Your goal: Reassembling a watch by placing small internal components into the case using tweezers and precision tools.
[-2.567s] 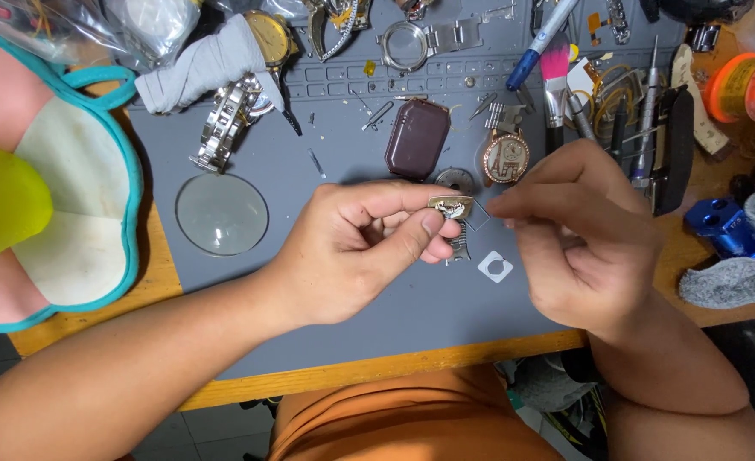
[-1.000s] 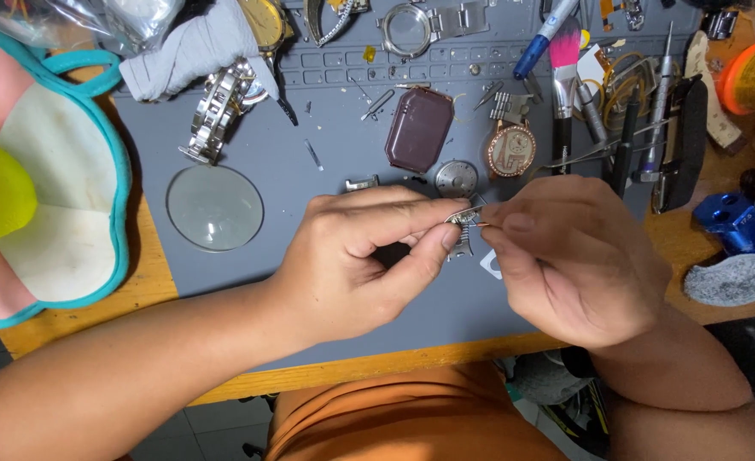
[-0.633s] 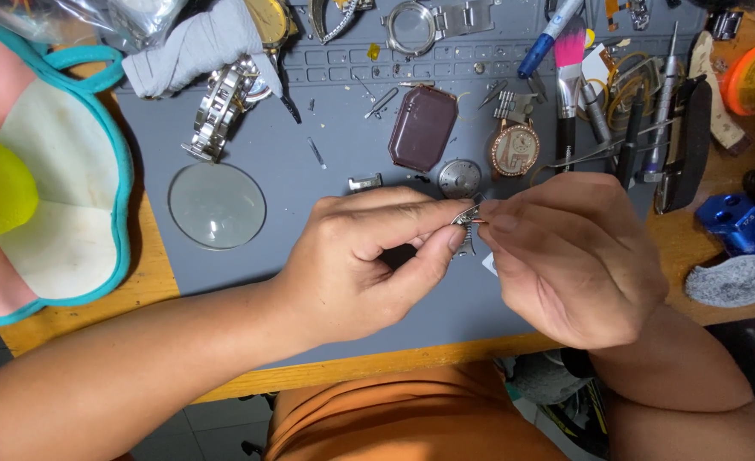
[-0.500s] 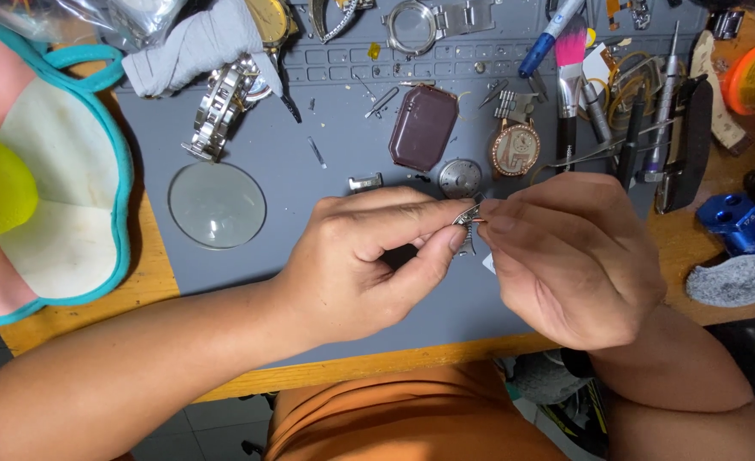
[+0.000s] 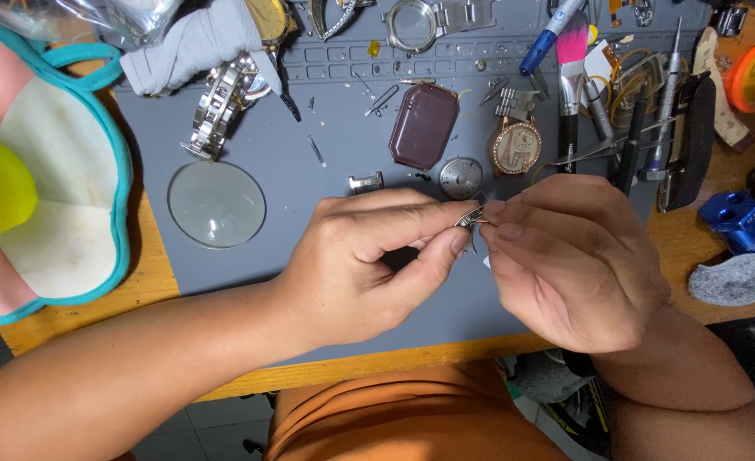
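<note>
Both hands pinch one small metal part [image 5: 471, 217] above the grey mat [image 5: 309, 205]: left hand [image 5: 369, 256] and right hand [image 5: 574, 256] meet fingertip to fingertip. Just behind lie a round movement [image 5: 461, 177], watch [image 5: 515, 147], maroon crystal [image 5: 423, 125]; a lens [image 5: 216, 204] sits left.

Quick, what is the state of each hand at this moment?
Left hand: closed, fingertips pinching a small silver metal part.
Right hand: closed, fingertips pinching the same part from the other side.
</note>
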